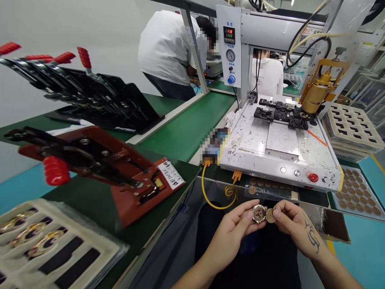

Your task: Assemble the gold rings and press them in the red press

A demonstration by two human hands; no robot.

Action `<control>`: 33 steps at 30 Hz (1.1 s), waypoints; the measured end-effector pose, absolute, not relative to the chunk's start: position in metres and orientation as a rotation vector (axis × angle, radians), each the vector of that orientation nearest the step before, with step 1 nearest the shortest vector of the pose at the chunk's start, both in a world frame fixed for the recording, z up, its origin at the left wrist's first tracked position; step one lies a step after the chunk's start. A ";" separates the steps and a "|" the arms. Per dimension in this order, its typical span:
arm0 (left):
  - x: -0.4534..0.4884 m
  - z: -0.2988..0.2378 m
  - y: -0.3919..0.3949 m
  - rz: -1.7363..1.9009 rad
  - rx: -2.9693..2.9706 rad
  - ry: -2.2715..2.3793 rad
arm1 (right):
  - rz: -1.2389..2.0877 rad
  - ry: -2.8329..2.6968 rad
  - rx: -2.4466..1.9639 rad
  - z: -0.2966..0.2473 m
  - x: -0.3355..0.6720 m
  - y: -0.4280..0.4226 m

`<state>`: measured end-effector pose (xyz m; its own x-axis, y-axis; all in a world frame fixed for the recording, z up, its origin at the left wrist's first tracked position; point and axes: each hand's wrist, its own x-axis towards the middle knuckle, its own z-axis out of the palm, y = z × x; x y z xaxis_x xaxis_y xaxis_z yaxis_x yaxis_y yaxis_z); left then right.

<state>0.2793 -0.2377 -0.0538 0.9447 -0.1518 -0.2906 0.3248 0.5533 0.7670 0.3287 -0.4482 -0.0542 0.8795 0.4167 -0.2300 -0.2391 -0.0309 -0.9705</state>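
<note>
Above my lap, my left hand (240,222) grips a round, shiny metal watch case (258,214) between thumb and fingers, its open ring facing up. My right hand (290,218) pinches a small brown printed disc (270,216) by its right edge. The disc sits close beside the case's right rim; whether the two touch I cannot tell. Just beyond my hands, similar brown discs (252,190) lie in a clear strip on the bench edge. To the right, a sheet (355,188) carries many more of these discs in rows.
Ahead stands a white press machine (270,160) with a gold cylinder (318,94) and black fixtures (279,113). At left are a red-brown toggle clamp (120,168), black clamps (111,96) and a tray (90,245) of gold parts. Stacked trays (355,124) stand right. Two people work beyond the green conveyor (192,124).
</note>
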 end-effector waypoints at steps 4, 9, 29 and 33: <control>0.277 -0.052 -0.239 -0.264 0.962 0.181 | 0.301 -0.331 -1.697 -0.043 0.327 -0.437; 0.274 -0.044 -0.242 -0.240 0.972 0.158 | 0.326 -0.378 -1.729 -0.038 0.323 -0.426; 0.267 -0.049 -0.253 -0.159 1.059 0.126 | 0.148 -0.383 -1.828 -0.049 0.317 -0.422; 0.266 -0.053 -0.253 -0.141 1.165 0.123 | 0.054 -0.463 -1.869 -0.053 0.315 -0.421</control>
